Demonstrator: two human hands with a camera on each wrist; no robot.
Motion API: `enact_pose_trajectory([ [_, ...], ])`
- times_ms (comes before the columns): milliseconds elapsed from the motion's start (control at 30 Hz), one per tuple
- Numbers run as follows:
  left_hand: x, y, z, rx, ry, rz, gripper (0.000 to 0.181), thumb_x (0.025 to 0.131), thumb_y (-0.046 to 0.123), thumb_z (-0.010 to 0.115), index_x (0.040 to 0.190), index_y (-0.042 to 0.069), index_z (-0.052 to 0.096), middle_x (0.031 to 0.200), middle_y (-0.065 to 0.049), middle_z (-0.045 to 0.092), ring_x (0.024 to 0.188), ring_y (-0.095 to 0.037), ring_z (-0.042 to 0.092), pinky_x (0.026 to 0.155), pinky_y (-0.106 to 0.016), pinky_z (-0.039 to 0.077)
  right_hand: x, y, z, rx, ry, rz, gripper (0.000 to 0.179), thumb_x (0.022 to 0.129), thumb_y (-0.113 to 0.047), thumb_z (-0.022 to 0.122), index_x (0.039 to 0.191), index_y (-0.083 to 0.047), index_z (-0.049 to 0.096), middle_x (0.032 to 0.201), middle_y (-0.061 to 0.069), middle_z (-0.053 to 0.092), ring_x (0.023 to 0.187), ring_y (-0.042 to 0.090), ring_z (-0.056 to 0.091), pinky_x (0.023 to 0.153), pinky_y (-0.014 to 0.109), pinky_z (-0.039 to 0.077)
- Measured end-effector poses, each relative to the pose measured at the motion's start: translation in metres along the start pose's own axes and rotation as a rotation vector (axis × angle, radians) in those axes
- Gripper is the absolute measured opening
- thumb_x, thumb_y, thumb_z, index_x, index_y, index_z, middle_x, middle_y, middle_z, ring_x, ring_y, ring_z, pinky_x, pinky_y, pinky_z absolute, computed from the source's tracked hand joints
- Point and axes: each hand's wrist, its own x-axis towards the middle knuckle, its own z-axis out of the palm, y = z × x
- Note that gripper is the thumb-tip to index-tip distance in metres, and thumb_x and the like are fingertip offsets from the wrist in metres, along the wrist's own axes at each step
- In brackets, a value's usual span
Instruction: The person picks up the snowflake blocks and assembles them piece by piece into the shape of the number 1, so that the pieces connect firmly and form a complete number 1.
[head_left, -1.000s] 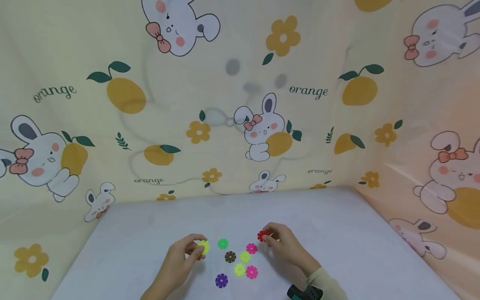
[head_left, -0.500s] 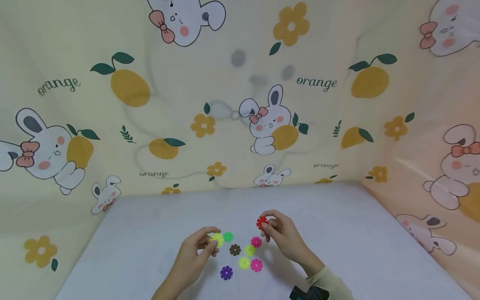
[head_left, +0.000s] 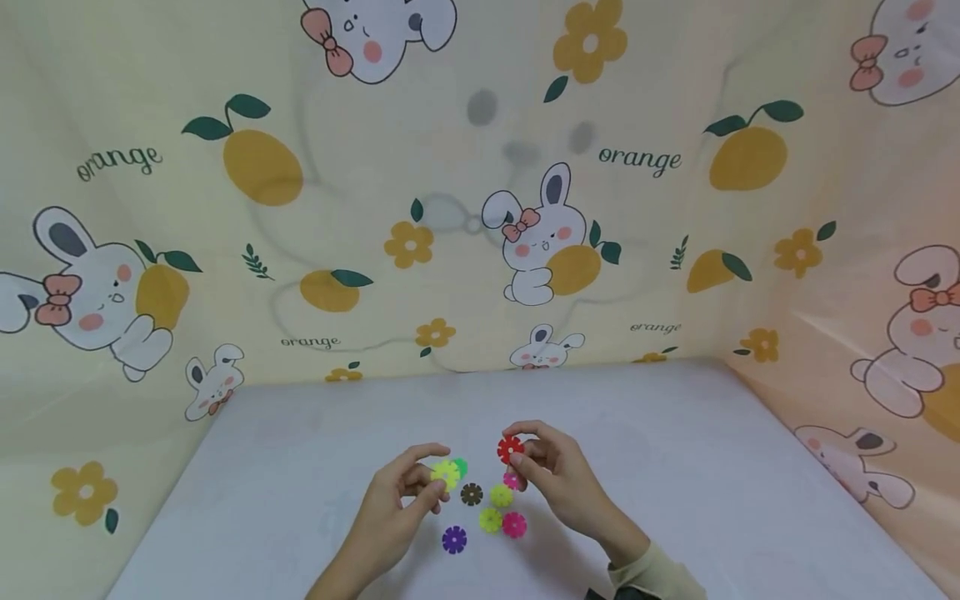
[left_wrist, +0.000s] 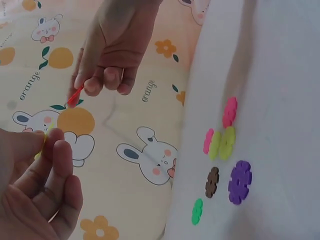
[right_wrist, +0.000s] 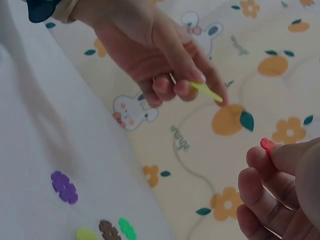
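Observation:
My left hand [head_left: 397, 508] pinches a yellow snowflake building disc [head_left: 445, 475] between thumb and fingers, above the table. Across from it, my right hand [head_left: 562, 479] pinches a red snowflake building disc [head_left: 510, 450] by its edge. Both discs have notched rims. A gap separates them, and in the left wrist view the red disc [left_wrist: 75, 94] appears edge-on. Below the hands lie a brown disc [head_left: 471, 494], a purple disc [head_left: 453, 540] and a green disc [head_left: 461, 467], partly hidden behind the held yellow one.
Two more yellow discs, one nearer [head_left: 491, 521] and one farther [head_left: 501, 496], lie beside a pink disc [head_left: 514, 525]. Another pink disc [head_left: 511, 481] is partly covered by my right hand. A printed rabbit-and-orange curtain [head_left: 360, 183] encloses the white table [head_left: 300, 442] behind and at the sides.
The hands have come closer together. The yellow disc has moved right until it overlaps the green one in view, and the red disc has shifted left. The head view has tilted down slightly.

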Motion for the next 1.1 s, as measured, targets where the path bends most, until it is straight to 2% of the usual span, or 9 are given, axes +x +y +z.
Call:
enact_pose_trajectory([
  [133, -0.002, 0.006, 0.001, -0.013, -0.016, -0.006, 0.029, 0.100, 0.016, 0.064, 0.128, 0.013, 0.061, 0.082, -0.005, 0.072, 0.073, -0.012, 0.066, 0.083, -0.025, 0.054, -0.002, -0.008, 0.003, -0.021, -0.002, -0.034, 0.026, 0.102, -0.014, 0.061, 0.127, -0.009, 0.061, 0.083, 0.022, 0.068, 0.067, 0.014, 0.062, 0.070, 0.029, 0.057],
  [267, -0.003, 0.012, 0.000, -0.025, -0.013, -0.006, 0.030, 0.099, 0.018, 0.065, 0.128, 0.011, 0.063, 0.084, -0.008, 0.073, 0.074, -0.012, 0.067, 0.086, -0.025, 0.053, -0.002, -0.016, 0.009, -0.054, -0.017, -0.056, 0.026, 0.101, -0.015, 0.061, 0.127, -0.011, 0.062, 0.086, 0.017, 0.069, 0.068, 0.015, 0.063, 0.074, 0.029, 0.057],
  [367, -0.005, 0.014, -0.001, -0.042, -0.029, -0.028, 0.033, 0.099, 0.021, 0.066, 0.129, 0.008, 0.063, 0.086, -0.010, 0.074, 0.067, -0.009, 0.063, 0.073, -0.021, 0.052, -0.005, -0.021, 0.013, -0.092, -0.031, -0.039, 0.027, 0.101, -0.018, 0.062, 0.128, -0.014, 0.063, 0.089, 0.014, 0.070, 0.069, 0.014, 0.063, 0.077, 0.029, 0.055],
  [500, -0.007, 0.016, -0.001, -0.072, -0.052, -0.048, 0.035, 0.099, 0.021, 0.067, 0.130, 0.006, 0.064, 0.086, -0.012, 0.074, 0.058, -0.004, 0.052, 0.054, -0.018, 0.044, -0.010, -0.025, 0.018, -0.139, -0.029, -0.020, 0.028, 0.101, -0.022, 0.064, 0.128, -0.017, 0.064, 0.090, 0.009, 0.071, 0.071, 0.014, 0.064, 0.079, 0.028, 0.055],
  [567, -0.006, 0.016, -0.001, -0.083, -0.055, -0.035, 0.035, 0.099, 0.021, 0.067, 0.130, 0.005, 0.064, 0.086, -0.012, 0.074, 0.057, -0.003, 0.049, 0.053, -0.017, 0.043, -0.011, -0.026, 0.020, -0.163, -0.021, -0.042, 0.029, 0.100, -0.022, 0.064, 0.128, -0.017, 0.064, 0.089, 0.006, 0.071, 0.072, 0.013, 0.064, 0.077, 0.027, 0.056],
  [700, -0.006, 0.016, 0.000, -0.099, -0.069, 0.013, 0.035, 0.099, 0.021, 0.066, 0.129, 0.004, 0.065, 0.086, -0.015, 0.074, 0.058, -0.003, 0.052, 0.054, -0.017, 0.046, -0.014, -0.027, 0.023, -0.224, -0.006, -0.135, 0.028, 0.100, -0.020, 0.064, 0.127, -0.016, 0.065, 0.086, 0.001, 0.072, 0.072, 0.008, 0.063, 0.071, 0.026, 0.058],
  [900, -0.006, 0.012, 0.002, -0.155, -0.101, 0.068, 0.037, 0.100, 0.017, 0.063, 0.131, -0.003, 0.062, 0.087, -0.022, 0.073, 0.060, -0.002, 0.055, 0.055, -0.016, 0.047, -0.014, -0.024, 0.027, -0.285, 0.019, -0.298, 0.026, 0.098, -0.011, 0.065, 0.124, -0.010, 0.068, 0.090, 0.003, 0.076, 0.073, 0.007, 0.063, 0.065, 0.023, 0.057],
  [1100, -0.005, 0.006, 0.005, -0.263, -0.133, 0.066, 0.039, 0.101, 0.015, 0.062, 0.133, -0.007, 0.059, 0.089, -0.030, 0.071, 0.059, -0.001, 0.061, 0.054, -0.017, 0.052, -0.012, -0.020, 0.030, -0.322, 0.032, -0.441, 0.028, 0.095, 0.001, 0.065, 0.123, -0.002, 0.069, 0.100, 0.008, 0.078, 0.076, 0.006, 0.066, 0.065, 0.022, 0.057],
])
